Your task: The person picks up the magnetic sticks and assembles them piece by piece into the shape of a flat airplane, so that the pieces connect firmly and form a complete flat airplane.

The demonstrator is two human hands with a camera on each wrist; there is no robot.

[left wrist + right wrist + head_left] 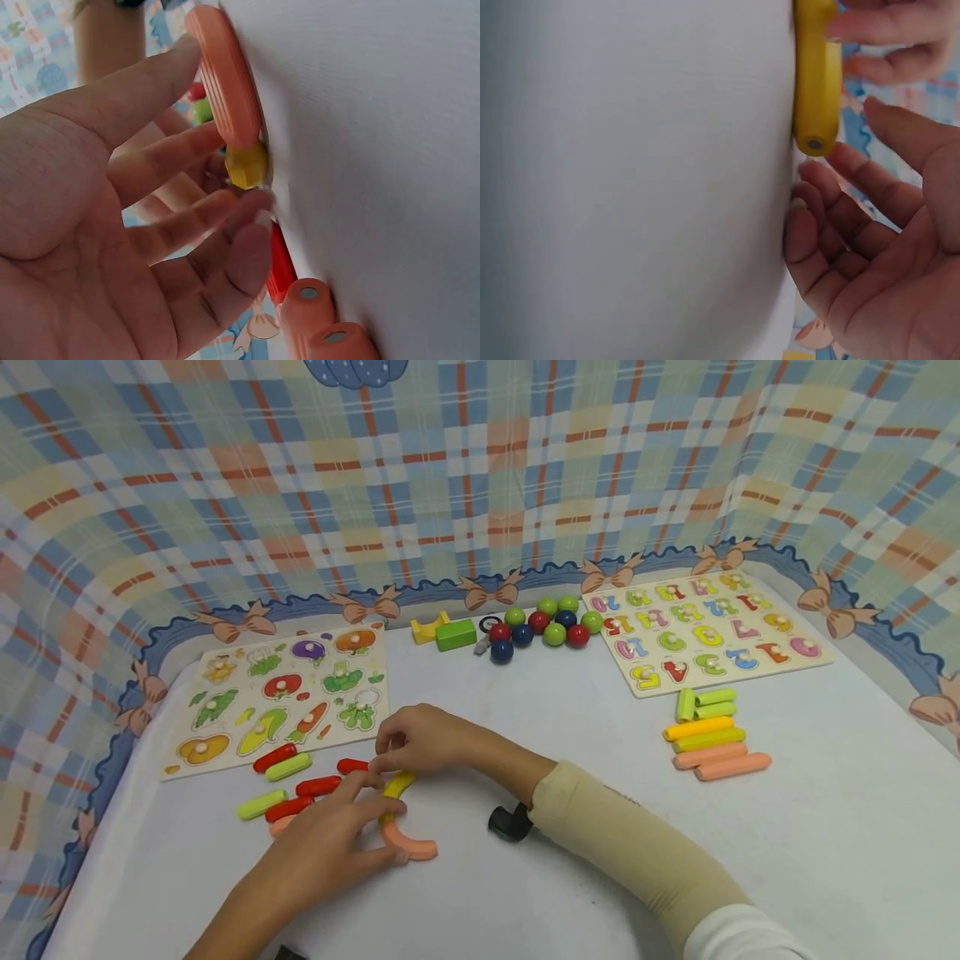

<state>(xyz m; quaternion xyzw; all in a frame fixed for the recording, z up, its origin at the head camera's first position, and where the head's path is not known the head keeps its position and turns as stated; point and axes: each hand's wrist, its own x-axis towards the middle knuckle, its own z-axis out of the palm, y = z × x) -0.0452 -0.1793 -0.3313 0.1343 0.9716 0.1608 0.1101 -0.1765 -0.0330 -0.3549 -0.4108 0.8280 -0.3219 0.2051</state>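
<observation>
A curved pink magnetic stick (411, 845) and a curved yellow magnetic stick (400, 784) lie end to end on the white table, making an open arc. My left hand (330, 835) pinches the pink stick; in the left wrist view its thumb is at one end and a finger is near the joint. Just beyond the yellow stick's far end is my right hand (427, 739), fingers loosely bent and holding nothing. In the right wrist view the yellow stick's round end (815, 144) shows a magnet, with the fingertips close below it.
Red sticks (318, 786) and green sticks (262, 805) lie left of the hands. A vegetable puzzle board (247, 714), a green block (456, 635), coloured balls (522, 635) and a number board (705, 631) stand behind. More straight sticks (708, 739) lie right. A black object (510, 823) is beside the right forearm.
</observation>
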